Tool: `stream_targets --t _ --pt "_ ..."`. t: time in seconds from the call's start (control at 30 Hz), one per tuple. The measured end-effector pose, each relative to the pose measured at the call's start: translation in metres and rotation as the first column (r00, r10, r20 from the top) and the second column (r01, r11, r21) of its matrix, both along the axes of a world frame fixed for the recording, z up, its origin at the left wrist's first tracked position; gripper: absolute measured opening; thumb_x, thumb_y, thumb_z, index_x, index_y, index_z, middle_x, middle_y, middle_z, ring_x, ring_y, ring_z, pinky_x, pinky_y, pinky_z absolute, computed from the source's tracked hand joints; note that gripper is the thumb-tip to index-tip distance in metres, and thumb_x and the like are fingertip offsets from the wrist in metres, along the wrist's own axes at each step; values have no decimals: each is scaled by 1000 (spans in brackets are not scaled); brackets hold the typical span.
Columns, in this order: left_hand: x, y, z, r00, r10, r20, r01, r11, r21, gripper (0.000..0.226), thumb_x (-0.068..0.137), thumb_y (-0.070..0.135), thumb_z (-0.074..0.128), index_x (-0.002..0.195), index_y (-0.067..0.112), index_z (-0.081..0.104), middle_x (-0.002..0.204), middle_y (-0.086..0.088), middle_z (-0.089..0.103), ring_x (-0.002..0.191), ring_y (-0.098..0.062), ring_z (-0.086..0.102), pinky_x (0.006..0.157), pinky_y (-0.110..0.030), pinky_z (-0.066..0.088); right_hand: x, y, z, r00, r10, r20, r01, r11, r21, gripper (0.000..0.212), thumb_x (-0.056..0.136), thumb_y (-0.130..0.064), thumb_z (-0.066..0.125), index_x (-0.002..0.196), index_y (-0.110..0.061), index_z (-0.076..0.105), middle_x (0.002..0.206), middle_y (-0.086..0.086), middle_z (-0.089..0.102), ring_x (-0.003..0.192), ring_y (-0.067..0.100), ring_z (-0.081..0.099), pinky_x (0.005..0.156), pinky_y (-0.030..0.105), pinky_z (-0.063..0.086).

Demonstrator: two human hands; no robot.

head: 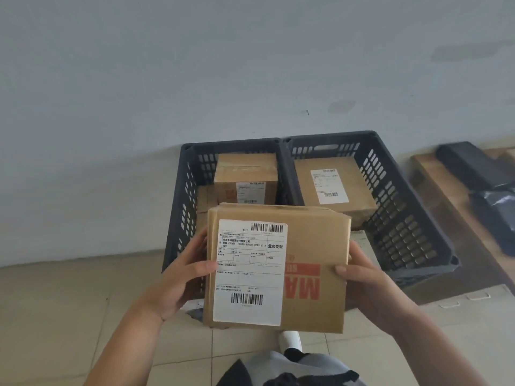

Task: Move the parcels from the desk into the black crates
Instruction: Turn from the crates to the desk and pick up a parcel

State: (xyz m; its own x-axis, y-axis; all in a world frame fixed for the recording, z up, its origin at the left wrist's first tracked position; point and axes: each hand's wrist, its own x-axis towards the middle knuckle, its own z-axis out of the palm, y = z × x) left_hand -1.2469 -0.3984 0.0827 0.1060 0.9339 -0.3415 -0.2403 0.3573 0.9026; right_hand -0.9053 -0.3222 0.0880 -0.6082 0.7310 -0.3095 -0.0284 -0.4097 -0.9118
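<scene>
Pale wall [195, 65] backs two black crates on tiled floor: left crate [184, 190] holds stacked boxes [246, 176], right crate [404, 218] one labelled box [334, 188]. Nearer, left hand [181, 277] and right hand [370, 288] clasp a labelled parcel [278, 268] by its sides, hiding both crates' near rims.

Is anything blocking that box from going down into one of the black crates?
Nothing visible does. Both hands, left hand and right hand, hold the parcel above the crates. The left crate already holds boxes; the right crate has one flat box and open room.
</scene>
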Motion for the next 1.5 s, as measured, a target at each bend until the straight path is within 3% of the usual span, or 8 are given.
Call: stream_targets --t 0.1,0.2,0.3,0.5,0.73,1.13,1.27,1.5 --pt "-12 11 11 989 137 -54 -132 988 76 93 62 62 91 145 38 56 140 -5 66 123 -24 66 87 -32 58 -15 32 3 999 40 -17 -39 999 16 69 85 -59 69 149 -52 45 150 -2 59 132 27 61 94 45 57" --pt "-16 19 14 962 235 -137 -228 971 65 100 67 74 81 152 34 47 148 0 61 135 -22 58 106 -47 45 -35 59 2 992 104 -65 -104 995 10 76 76 -74 72 146 -53 49 154 -11 54 138 18 56 107 50 43" --pt "-11 22 4 926 292 -240 -299 954 7 105 62 80 80 151 42 40 146 13 61 135 -13 58 109 -48 43 -56 79 -11 986 164 -40 -163 986 27 73 77 -69 73 145 -57 47 151 -18 55 136 11 56 110 49 42" --pt "6 37 -21 809 409 -422 -495 862 -114 45 85 61 67 127 67 53 122 29 69 116 -5 64 97 -43 52 -95 97 -47 960 243 140 -237 970 -56 68 84 -46 79 129 -70 34 124 -36 60 116 -7 57 102 29 45" --pt "-12 49 -62 742 486 -461 -628 745 -225 39 103 27 62 133 52 58 126 19 56 120 -16 52 87 -48 61 -123 90 -74 927 120 355 -102 993 -67 67 104 -11 56 146 -55 28 123 -22 51 123 8 48 114 44 42" --pt "-32 180 -90 860 369 -353 -464 853 -239 57 107 24 54 158 41 34 135 13 57 109 -10 60 77 -36 56 -165 160 -63 793 -148 592 160 987 32 80 104 -6 52 163 -39 10 160 1 37 142 30 43 116 54 41" --pt "-52 194 -99 864 398 -307 -484 824 -295 62 107 21 54 162 33 29 155 0 48 129 -24 56 102 -53 52 -196 163 -58 758 -171 629 134 985 106 86 101 2 49 163 -40 8 165 3 28 145 32 38 117 57 42" --pt "-56 179 -118 842 431 -323 -523 799 -297 59 106 17 57 160 28 36 158 -4 46 137 -31 52 103 -56 54 -205 157 -69 722 -200 662 134 980 150 78 104 -2 43 162 -42 12 164 1 34 147 31 39 116 55 43"
